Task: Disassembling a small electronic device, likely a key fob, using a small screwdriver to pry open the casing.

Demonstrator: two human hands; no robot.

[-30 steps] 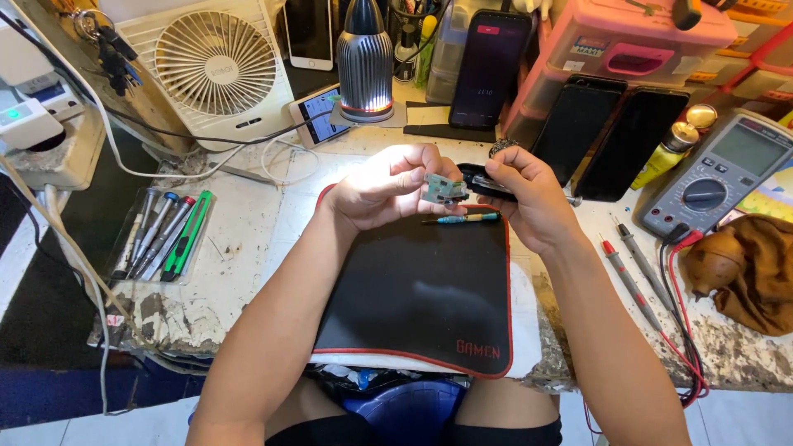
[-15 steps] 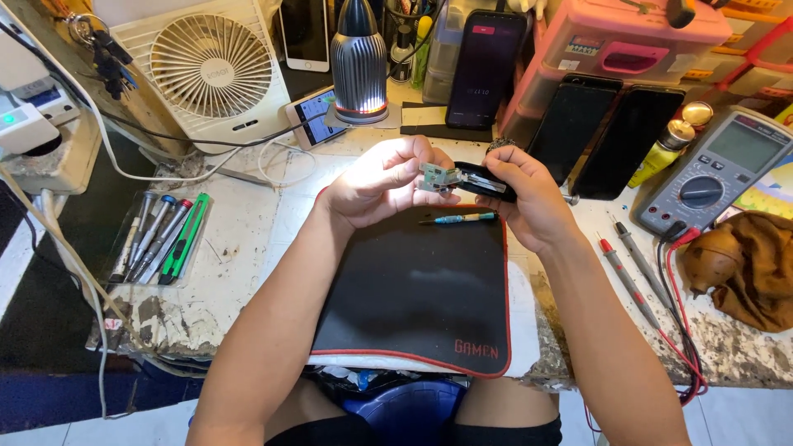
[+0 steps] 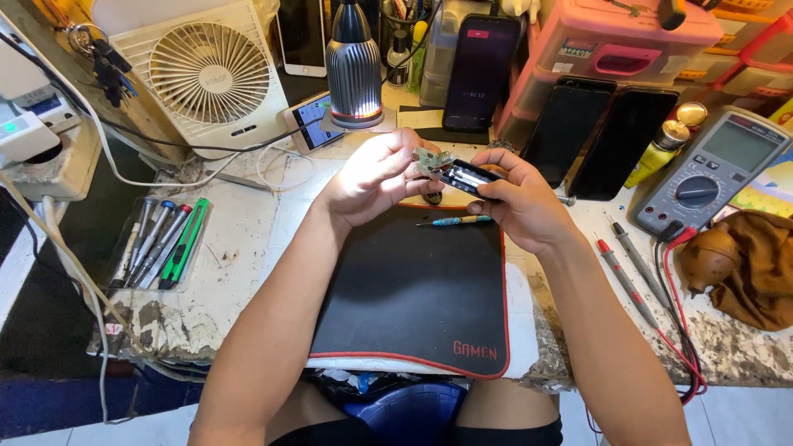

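Left hand [image 3: 376, 177] pinching green board [image 3: 433, 160]; right hand [image 3: 516, 202] gripping black device [image 3: 467, 176], above mat [image 3: 413, 289], screwdriver [image 3: 454, 220] below.

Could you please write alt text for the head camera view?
Two bare hands, left hand and right hand, hold a small circuit board and a black device above a black mat. A small screwdriver lies on the mat; a multimeter sits right.

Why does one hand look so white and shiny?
Head view: the lamp behind shines straight on the left hand, so glare washes out its knuckles; the right hand and black mat stay evenly lit and sharp; the table's edges bend slightly from the wide lens.
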